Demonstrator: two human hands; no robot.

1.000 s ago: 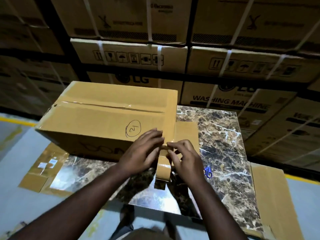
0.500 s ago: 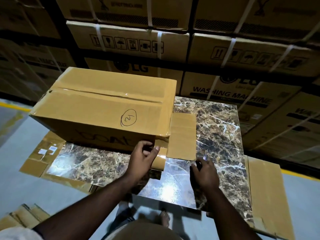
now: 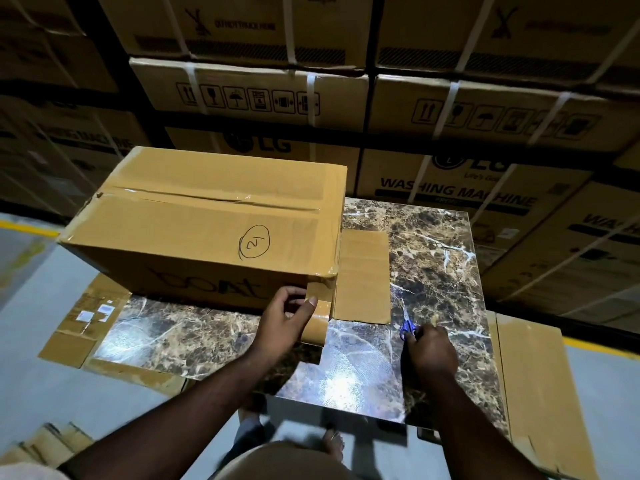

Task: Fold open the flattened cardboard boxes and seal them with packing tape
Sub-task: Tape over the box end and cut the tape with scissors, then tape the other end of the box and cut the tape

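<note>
Now my left hand point(image 3: 282, 322) pinches the brown packing tape roll point(image 3: 317, 320) against the sealed cardboard box point(image 3: 207, 230) on the marble bench point(image 3: 436, 258), while my right hand's point(image 3: 431, 348) fingers curl around the blue scissors point(image 3: 406, 323).

The right hand point(image 3: 431, 348) covers the handles of the small blue-handled scissors point(image 3: 406, 322); its fingers are hidden. Stacked brown cartons point(image 3: 485, 109) run past the edges.

A: Dim overall; a bright white glare patch sits on the glossy brown marble-patterned counter point(image 3: 433, 258) near its front edge.

B: Stacked brown cardboard cartons point(image 3: 263, 95) curve at the frame's edges; corners darken and smear.
</note>
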